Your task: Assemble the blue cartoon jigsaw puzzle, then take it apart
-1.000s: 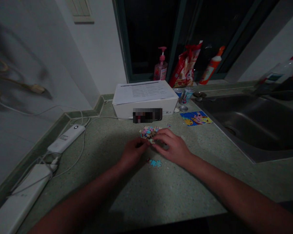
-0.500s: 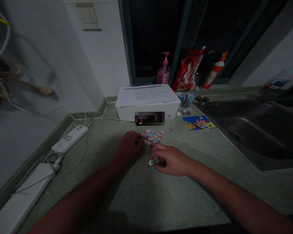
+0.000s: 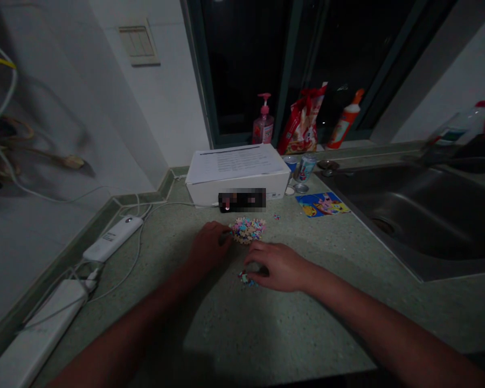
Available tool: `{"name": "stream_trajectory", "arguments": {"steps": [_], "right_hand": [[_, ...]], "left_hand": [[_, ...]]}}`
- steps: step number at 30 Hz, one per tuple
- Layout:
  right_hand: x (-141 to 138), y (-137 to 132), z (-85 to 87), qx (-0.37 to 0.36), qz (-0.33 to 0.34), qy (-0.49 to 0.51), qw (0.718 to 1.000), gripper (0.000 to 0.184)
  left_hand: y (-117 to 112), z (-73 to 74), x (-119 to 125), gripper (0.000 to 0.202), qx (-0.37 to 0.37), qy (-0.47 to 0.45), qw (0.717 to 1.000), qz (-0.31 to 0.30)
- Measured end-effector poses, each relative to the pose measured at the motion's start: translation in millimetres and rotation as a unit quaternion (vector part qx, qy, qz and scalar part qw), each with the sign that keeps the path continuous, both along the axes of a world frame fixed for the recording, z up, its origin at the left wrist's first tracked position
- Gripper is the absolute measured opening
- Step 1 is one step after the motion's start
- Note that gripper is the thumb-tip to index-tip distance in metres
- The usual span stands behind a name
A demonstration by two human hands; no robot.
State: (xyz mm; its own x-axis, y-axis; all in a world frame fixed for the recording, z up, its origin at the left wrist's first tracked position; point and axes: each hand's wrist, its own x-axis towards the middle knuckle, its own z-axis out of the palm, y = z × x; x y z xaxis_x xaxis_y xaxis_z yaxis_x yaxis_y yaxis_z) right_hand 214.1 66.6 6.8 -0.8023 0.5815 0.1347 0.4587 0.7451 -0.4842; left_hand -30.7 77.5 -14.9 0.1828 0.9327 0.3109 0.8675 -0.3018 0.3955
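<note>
Multicoloured jigsaw puzzle pieces [image 3: 248, 229] lie in a small pile on the speckled green counter. My left hand [image 3: 210, 241] rests at the pile's left edge with curled fingers, its fingertips drawn close together; what they may hold is hidden. Nearer to me, a small cluster of jigsaw pieces [image 3: 243, 277] lies on the counter, partly covered. Over it is my right hand [image 3: 278, 265], thumb beside the cluster and index finger raised apart from it, with no piece visible between them. A stray jigsaw piece [image 3: 277, 216] sits right of the pile.
Behind the pile stand a dark phone-like object [image 3: 242, 201], blurred out, and a white box [image 3: 234, 183]. A colourful cartoon card [image 3: 322, 205] lies beside the sink [image 3: 408, 258]. Cans [image 3: 306, 168] stand by the box. A power bank [image 3: 113, 237] and cables lie left.
My right hand has parted its fingers, and the piece it pinched now lies with the near cluster. My left hand stays by the pile. The view has shifted slightly.
</note>
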Motion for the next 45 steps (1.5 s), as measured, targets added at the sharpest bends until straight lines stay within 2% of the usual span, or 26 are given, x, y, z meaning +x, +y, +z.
{"name": "stream_trajectory", "arguments": {"steps": [3,7,11,18,20,23,26,29,32,36,40,45], "right_hand": [[0.4,0.5,-0.4,0.033,-0.013,-0.005,0.999,0.017],[0.3,1.3,-1.8,0.059,-0.024,-0.005,0.998,0.015],[-0.2,3.0,-1.3,0.074,-0.029,-0.012,0.997,0.014],[0.6,4.1,-1.1,0.091,-0.036,-0.016,0.995,0.014],[0.6,5.0,-2.1,0.091,-0.049,-0.021,0.994,0.013],[1.0,7.9,-4.1,0.097,-0.095,-0.021,0.990,0.015],[2.3,11.3,-5.4,0.102,-0.156,0.024,0.982,0.016],[3.1,12.4,-4.6,0.095,-0.181,0.100,0.974,0.019],[1.8,10.2,-2.5,0.090,-0.150,0.179,0.968,0.023],[-2.0,5.7,-1.9,0.097,-0.094,0.243,0.961,0.022],[-4.2,4.7,-4.8,0.090,-0.073,0.271,0.956,0.023],[-5.5,6.6,-6.1,-0.007,-0.066,0.311,0.948,0.025]], "left_hand": [[7.3,10.5,6.4,0.014,-0.004,0.031,0.999,-0.015],[22.9,19.6,19.3,0.014,0.011,0.088,0.994,-0.072],[30.4,17.0,29.7,0.014,0.020,0.162,0.983,-0.080],[26.4,9.4,32.3,0.020,0.041,0.178,0.979,-0.090],[26.3,10.7,30.1,0.021,0.043,0.148,0.985,-0.077],[25.7,15.3,26.5,0.017,0.041,0.049,0.998,-0.030],[20.0,23.0,24.9,0.014,-0.014,-0.077,0.997,0.017],[6.7,32.1,25.2,0.012,-0.134,-0.231,0.963,0.040],[-11.1,36.2,25.7,0.016,-0.216,-0.333,0.918,0.018],[-29.1,28.3,26.8,0.027,-0.282,-0.436,0.854,-0.019],[-35.1,19.8,28.0,0.028,-0.333,-0.508,0.793,-0.046],[-39.9,26.3,28.5,0.032,-0.371,-0.554,0.741,-0.075]]}}
